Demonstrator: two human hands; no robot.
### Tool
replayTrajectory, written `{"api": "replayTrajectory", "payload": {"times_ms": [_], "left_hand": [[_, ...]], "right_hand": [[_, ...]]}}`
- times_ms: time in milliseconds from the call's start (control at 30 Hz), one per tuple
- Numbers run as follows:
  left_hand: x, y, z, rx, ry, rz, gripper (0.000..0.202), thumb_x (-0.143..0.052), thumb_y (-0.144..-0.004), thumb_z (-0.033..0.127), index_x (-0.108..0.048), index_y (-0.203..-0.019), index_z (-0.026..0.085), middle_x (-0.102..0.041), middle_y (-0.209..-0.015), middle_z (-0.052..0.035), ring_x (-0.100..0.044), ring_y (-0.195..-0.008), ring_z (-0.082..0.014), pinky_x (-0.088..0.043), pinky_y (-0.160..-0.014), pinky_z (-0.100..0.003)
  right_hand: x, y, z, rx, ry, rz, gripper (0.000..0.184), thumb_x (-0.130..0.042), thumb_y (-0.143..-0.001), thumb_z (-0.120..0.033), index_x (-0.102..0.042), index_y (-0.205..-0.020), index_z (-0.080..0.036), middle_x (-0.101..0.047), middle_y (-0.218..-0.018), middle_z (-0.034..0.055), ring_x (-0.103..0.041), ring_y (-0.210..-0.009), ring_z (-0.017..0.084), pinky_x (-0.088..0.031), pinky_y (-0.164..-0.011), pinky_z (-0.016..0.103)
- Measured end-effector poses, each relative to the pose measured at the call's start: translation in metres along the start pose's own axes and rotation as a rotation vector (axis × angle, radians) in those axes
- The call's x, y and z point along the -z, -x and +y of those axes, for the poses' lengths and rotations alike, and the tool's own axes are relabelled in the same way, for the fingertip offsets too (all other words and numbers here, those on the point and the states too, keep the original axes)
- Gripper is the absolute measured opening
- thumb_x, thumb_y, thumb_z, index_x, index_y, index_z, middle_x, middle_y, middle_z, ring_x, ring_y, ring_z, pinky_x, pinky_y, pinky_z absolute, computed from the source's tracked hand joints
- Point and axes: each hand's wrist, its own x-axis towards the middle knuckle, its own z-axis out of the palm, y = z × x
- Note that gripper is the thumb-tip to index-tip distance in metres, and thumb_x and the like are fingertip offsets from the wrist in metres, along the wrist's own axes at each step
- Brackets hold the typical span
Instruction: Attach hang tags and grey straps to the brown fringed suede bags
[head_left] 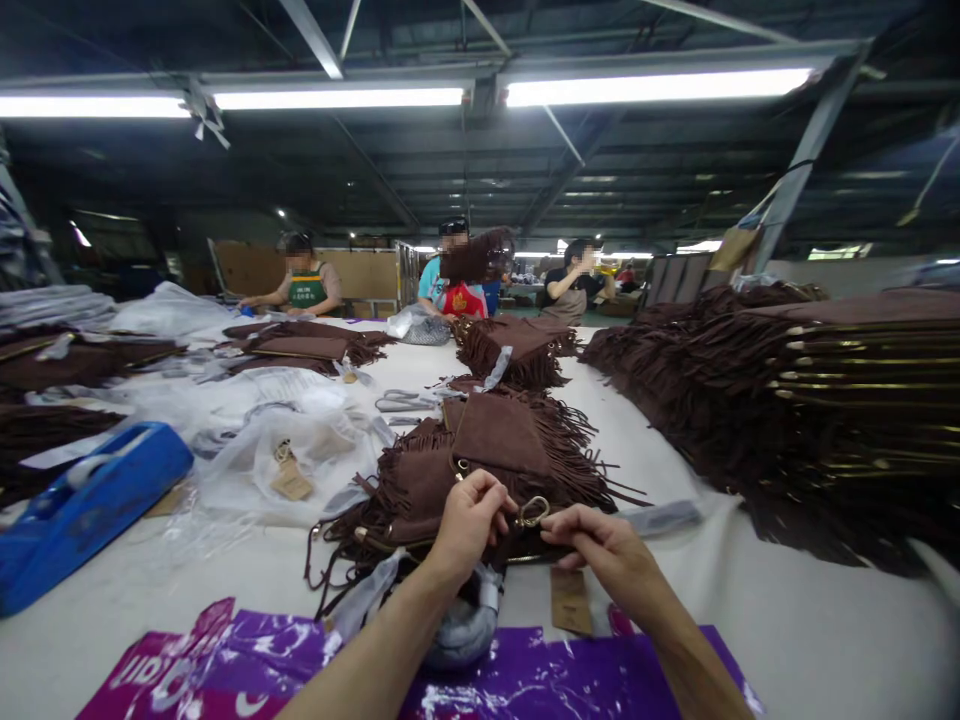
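While both hands meet low over the table's near edge, the left hand (469, 520) is curled almost closed, its fingertips pinching the top edge of a brown fringed suede bag (487, 440). The right hand (600, 545) is curled the same way, with thumb and fingers gripping that dark edge just beside it. Between the two hands a small gold metal ring (533, 512) stands up from the bag's edge, close to the left fingertips; whether it touches them cannot be told. The bag lies flat just beyond the knuckles, on top of others like it, with fringes spilling to both sides.

Just under the right hand a small brown cardboard tag (570, 600) lies on the white table (787, 620). Below both wrists spreads a purple printed plastic sheet (525, 680), with a grey rounded roll (461, 625) beneath the left wrist. Well off to the left of the left hand sits a blue plastic tape dispenser (82, 500), and crumpled clear plastic bags (300, 450) lie between it and the hand. Beyond the hands rest metal scissors (405, 402). To the right of the right hand rises a tall stack of brown fringed bags (862, 380).
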Motion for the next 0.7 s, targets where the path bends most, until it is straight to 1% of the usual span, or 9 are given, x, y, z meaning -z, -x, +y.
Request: {"api": "replayTrajectory", "payload": {"times_ms": [67,133,200,267,367,433,500,567,700], "left_hand": [[-0.003,0.000,-0.001,0.038,-0.008,-0.047,0.022,-0.053,-0.074,0.038,-0.050,-0.072,0.017,-0.061,-0.066,-0.0011,-0.050,-0.045,-0.0092,-0.031,-0.036,-0.017],[-0.006,0.000,-0.003,0.061,-0.047,-0.054,0.019,-0.051,-0.075,0.036,-0.049,-0.073,0.018,-0.062,-0.069,-0.0019,-0.054,-0.047,-0.0104,-0.032,-0.036,-0.017],[-0.007,0.002,-0.004,0.042,-0.112,-0.051,0.017,-0.048,-0.078,0.034,-0.048,-0.073,0.018,-0.060,-0.067,-0.0007,-0.053,-0.048,-0.0103,-0.032,-0.038,-0.017],[-0.006,0.004,-0.003,-0.026,-0.216,-0.059,0.016,-0.046,-0.080,0.030,-0.049,-0.070,0.018,-0.057,-0.063,0.0009,-0.050,-0.050,-0.0100,-0.033,-0.043,-0.018],[-0.002,0.009,0.001,-0.169,-0.453,-0.054,0.017,-0.047,-0.081,0.024,-0.051,-0.066,0.018,-0.054,-0.061,0.0016,-0.050,-0.058,-0.0117,-0.035,-0.054,-0.021],[-0.001,0.012,0.005,-0.221,-0.622,-0.025,0.019,-0.047,-0.084,0.022,-0.051,-0.065,0.019,-0.055,-0.062,0.0010,-0.051,-0.062,-0.0133,-0.034,-0.059,-0.023],[-0.001,0.016,0.009,-0.220,-0.762,0.001,0.018,-0.048,-0.086,0.022,-0.051,-0.068,0.020,-0.057,-0.064,0.0000,-0.053,-0.063,-0.0150,-0.033,-0.060,-0.024],[-0.002,0.017,0.011,-0.194,-0.849,0.014,0.017,-0.047,-0.088,0.022,-0.052,-0.071,0.021,-0.059,-0.065,-0.0012,-0.055,-0.063,-0.0169,-0.031,-0.060,-0.025],[-0.004,0.015,0.013,-0.180,-0.844,0.007,0.017,-0.047,-0.088,0.021,-0.053,-0.073,0.021,-0.060,-0.067,-0.0022,-0.057,-0.065,-0.0177,-0.034,-0.061,-0.025]], "right_hand": [[0.000,-0.001,-0.001,-0.024,0.002,-0.001,0.013,-0.059,-0.074,-0.030,-0.066,-0.073,-0.020,-0.074,-0.090,0.0063,-0.070,-0.085,0.022,-0.059,-0.064,0.030],[-0.002,-0.002,-0.001,-0.032,0.010,0.021,0.014,-0.058,-0.074,-0.030,-0.067,-0.076,-0.019,-0.073,-0.083,0.0056,-0.071,-0.081,0.022,-0.059,-0.065,0.031],[-0.003,-0.003,-0.001,-0.007,0.031,0.037,0.014,-0.055,-0.074,-0.028,-0.066,-0.076,-0.019,-0.073,-0.080,0.0048,-0.070,-0.078,0.021,-0.058,-0.066,0.032],[-0.002,-0.003,0.000,0.070,0.102,0.045,0.014,-0.052,-0.075,-0.024,-0.065,-0.074,-0.020,-0.073,-0.080,0.0040,-0.069,-0.078,0.020,-0.056,-0.073,0.033],[-0.001,-0.004,0.003,0.215,0.239,0.047,0.016,-0.046,-0.075,-0.018,-0.062,-0.073,-0.021,-0.073,-0.085,0.0035,-0.067,-0.085,0.020,-0.051,-0.083,0.035],[-0.001,-0.004,0.004,0.281,0.283,0.043,0.019,-0.043,-0.075,-0.014,-0.060,-0.075,-0.022,-0.073,-0.091,0.0037,-0.066,-0.090,0.020,-0.049,-0.085,0.035],[-0.002,-0.004,0.004,0.337,0.312,0.042,0.022,-0.040,-0.075,-0.012,-0.059,-0.078,-0.023,-0.072,-0.095,0.0036,-0.065,-0.093,0.020,-0.049,-0.086,0.035],[-0.002,-0.005,0.005,0.379,0.344,0.054,0.025,-0.039,-0.074,-0.010,-0.059,-0.082,-0.023,-0.072,-0.096,0.0035,-0.065,-0.094,0.020,-0.050,-0.086,0.035],[-0.002,-0.006,0.006,0.384,0.374,0.092,0.031,-0.040,-0.077,-0.012,-0.061,-0.098,-0.022,-0.071,-0.102,0.0045,-0.065,-0.099,0.020,-0.050,-0.092,0.038]]}}
